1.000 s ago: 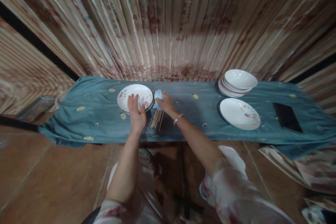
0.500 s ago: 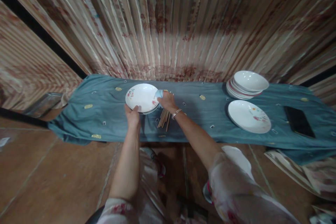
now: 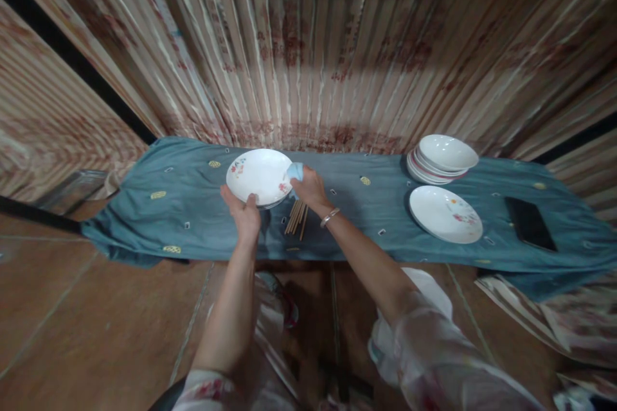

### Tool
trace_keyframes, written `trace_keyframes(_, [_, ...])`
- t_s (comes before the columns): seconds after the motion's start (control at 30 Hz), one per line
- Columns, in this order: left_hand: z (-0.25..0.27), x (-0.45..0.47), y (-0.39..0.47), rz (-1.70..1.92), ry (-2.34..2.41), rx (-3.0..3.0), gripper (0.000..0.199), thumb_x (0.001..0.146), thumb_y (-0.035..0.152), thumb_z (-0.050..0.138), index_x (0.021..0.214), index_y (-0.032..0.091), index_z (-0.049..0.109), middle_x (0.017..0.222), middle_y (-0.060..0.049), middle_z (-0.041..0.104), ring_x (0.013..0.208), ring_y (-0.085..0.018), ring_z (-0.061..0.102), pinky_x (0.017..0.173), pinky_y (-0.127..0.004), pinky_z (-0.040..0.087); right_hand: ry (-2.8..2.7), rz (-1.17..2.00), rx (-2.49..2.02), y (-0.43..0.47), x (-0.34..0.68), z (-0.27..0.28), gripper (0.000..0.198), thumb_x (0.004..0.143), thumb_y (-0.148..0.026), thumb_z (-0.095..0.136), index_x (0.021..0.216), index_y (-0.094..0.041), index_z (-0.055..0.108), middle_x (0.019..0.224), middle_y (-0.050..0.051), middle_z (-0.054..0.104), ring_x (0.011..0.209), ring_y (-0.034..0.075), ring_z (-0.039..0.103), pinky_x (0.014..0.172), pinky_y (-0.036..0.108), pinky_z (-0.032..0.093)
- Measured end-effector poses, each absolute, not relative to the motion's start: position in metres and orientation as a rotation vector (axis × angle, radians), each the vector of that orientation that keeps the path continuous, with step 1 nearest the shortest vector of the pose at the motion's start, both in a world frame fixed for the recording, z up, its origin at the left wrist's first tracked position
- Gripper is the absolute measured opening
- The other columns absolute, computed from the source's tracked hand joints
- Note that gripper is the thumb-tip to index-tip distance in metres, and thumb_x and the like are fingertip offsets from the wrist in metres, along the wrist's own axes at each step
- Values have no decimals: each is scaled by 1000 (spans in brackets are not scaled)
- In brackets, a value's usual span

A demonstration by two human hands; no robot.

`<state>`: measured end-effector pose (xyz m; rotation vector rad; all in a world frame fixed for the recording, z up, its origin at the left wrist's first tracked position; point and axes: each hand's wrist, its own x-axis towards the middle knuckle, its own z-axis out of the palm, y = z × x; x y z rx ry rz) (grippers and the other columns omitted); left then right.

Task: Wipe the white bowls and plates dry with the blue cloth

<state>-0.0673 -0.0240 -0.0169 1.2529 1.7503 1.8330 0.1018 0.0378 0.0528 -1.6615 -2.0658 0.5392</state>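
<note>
My left hand [image 3: 244, 213] grips the near-left rim of a white plate [image 3: 259, 174] with a floral print, its thumb over the edge. Under that plate the rims of one or more others show. A light blue cloth [image 3: 295, 172] is pinched in my right hand [image 3: 310, 190], pressed against the plate's right rim. Several wooden chopsticks [image 3: 297, 218] lie on the table just below my right hand, their far ends hidden behind it.
A teal patterned cloth [image 3: 347, 231] covers the long table. To the right stand a stack of white bowls [image 3: 448, 153], some floral plates [image 3: 446, 214] and a black tablet or phone [image 3: 530, 223]. A striped curtain [image 3: 308, 64] hangs behind, and dark poles [image 3: 72, 51] flank the table.
My left hand has shifted slightly left around the rim, and the plate looks a little higher. My right hand with the cloth stays at the right rim. The whole view has moved slightly.
</note>
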Motion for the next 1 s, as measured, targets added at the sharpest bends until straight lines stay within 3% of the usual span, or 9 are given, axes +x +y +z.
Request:
trace_keyframes(0.07, [-10,-59,-32,1839,1815,1257,84,89,42,64,159,15,25,169,-18,21,159,-28,12,128,-43,8,-1993,534,-1656,33,114,51,28,88,-27,50,109,-17,67,105,10,76,96,25,70,83,30,50])
trace_keyframes(0.17, [1,-37,-41,1816,1759,1311,83,90,50,62,158,17,28,169,-16,23,158,-28,17,128,-44,12,-1858,539,-1642,26,142,46,23,86,-30,53,101,-19,67,97,8,76,90,25,69,80,31,51])
trace_keyframes(0.3, [8,6,-43,1783,1505,1277,83,91,54,59,159,20,25,167,-15,28,151,-29,35,123,-42,30,-1709,545,-1664,15,190,38,20,84,-30,54,96,-20,66,95,10,75,88,26,69,78,32,52])
trace_keyframes(0.37, [9,27,-44,1725,1330,1223,86,91,53,61,160,21,22,162,-15,40,145,-29,45,118,-43,39,-1667,524,-1687,10,214,33,20,83,-32,54,94,-20,65,92,10,75,86,26,69,77,33,52])
trace_keyframes(0.47, [7,52,-46,1530,1163,1057,90,91,48,62,162,30,10,153,-13,52,130,-29,60,101,-47,56,-1594,473,-1707,4,247,21,16,81,-35,55,84,-22,63,81,7,73,75,25,67,72,33,52])
trace_keyframes(0.53, [5,64,-48,1447,1107,969,92,89,41,64,162,35,8,155,-11,50,127,-30,63,91,-46,61,-1572,484,-1721,-1,264,13,17,82,-37,55,81,-22,63,77,7,73,71,24,67,70,33,52])
trace_keyframes(0.8, [-1,91,-51,1317,1000,798,99,82,35,73,160,42,13,147,-9,58,120,-27,65,88,-46,62,-1641,504,-1871,-16,302,-1,24,84,-35,57,94,-17,69,89,13,77,83,28,72,69,31,49])
trace_keyframes(1.0, [5,96,-51,1268,983,652,115,68,31,86,159,39,17,132,-8,65,112,-29,66,89,-48,61,-1954,391,-1963,-20,315,-1,27,95,-40,56,95,-15,68,84,14,75,81,26,72,67,29,47])
